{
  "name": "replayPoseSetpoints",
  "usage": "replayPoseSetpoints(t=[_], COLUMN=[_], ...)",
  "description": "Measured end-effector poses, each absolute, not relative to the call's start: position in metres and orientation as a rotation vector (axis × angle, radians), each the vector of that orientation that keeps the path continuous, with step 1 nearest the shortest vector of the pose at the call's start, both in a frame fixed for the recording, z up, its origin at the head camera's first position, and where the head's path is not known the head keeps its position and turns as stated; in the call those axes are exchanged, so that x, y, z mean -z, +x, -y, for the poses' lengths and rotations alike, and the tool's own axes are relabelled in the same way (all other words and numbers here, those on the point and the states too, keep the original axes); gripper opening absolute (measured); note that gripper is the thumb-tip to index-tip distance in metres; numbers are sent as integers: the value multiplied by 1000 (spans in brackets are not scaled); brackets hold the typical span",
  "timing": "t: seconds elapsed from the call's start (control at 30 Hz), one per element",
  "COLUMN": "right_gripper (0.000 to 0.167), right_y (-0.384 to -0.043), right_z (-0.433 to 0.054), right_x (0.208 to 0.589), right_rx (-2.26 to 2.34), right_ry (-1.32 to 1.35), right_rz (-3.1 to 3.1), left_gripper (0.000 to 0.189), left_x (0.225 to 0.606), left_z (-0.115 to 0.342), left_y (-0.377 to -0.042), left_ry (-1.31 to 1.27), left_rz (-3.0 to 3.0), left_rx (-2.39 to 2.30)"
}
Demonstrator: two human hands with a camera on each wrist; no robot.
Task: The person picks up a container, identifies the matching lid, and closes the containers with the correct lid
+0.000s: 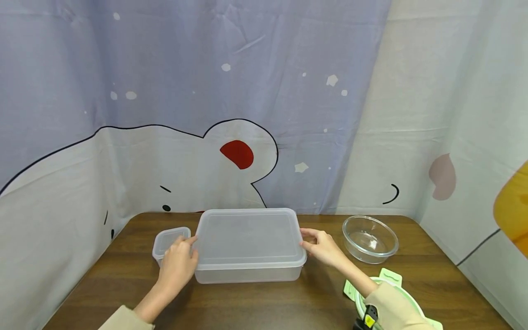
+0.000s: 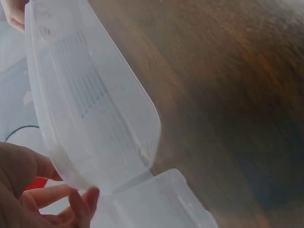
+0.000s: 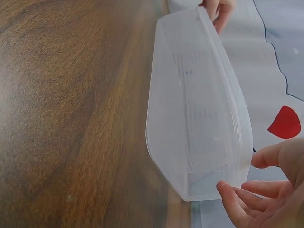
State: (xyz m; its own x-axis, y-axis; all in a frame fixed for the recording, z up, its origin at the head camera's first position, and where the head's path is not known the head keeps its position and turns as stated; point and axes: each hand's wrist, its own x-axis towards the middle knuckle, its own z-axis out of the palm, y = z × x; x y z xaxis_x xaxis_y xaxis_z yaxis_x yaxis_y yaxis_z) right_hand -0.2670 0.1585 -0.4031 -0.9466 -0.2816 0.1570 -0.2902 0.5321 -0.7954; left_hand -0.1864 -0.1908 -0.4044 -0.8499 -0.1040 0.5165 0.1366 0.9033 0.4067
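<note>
Both hands are at the short sides of a large, translucent plastic food container with its pale lid on. My left hand grips the left end of it; in the left wrist view its thumb and fingers meet the lid's rim and the wall below. At the other end my right hand holds the rim, thumb at the lid edge and fingers beneath it along the side wall. Partly behind the left hand stands a small lidded plastic container, close beside the large one.
A round glass bowl stands on the wooden table at the back right. Nearer, under the right forearm, lies a round item with light green clip tabs, partly covered by the sleeve. A printed curtain hangs behind the table.
</note>
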Motion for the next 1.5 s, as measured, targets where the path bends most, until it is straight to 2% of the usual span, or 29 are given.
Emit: replayPoseSetpoints(t=[0.23,0.4,0.73,1.1,1.5], right_gripper=[35,23,16,13,10], right_y=[-266,-262,-251,-238,-227], right_z=[-162,-167,-170,-182,-209], right_x=[403,399,393,387,391], right_rx=[-1340,-1155,-972,-893,-847], right_ry=[526,489,526,534,545], right_rz=[2721,2718,2643,2577,2534], left_gripper=[27,26,24,28,28], left_x=[397,388,385,383,388], left_z=[170,147,95,44,6], left_y=[-184,-184,-186,-182,-192], left_ry=[-40,-26,-210,-366,-482], left_rz=[2427,2413,2303,2326,2333], left_rx=[493,621,904,1257,1556])
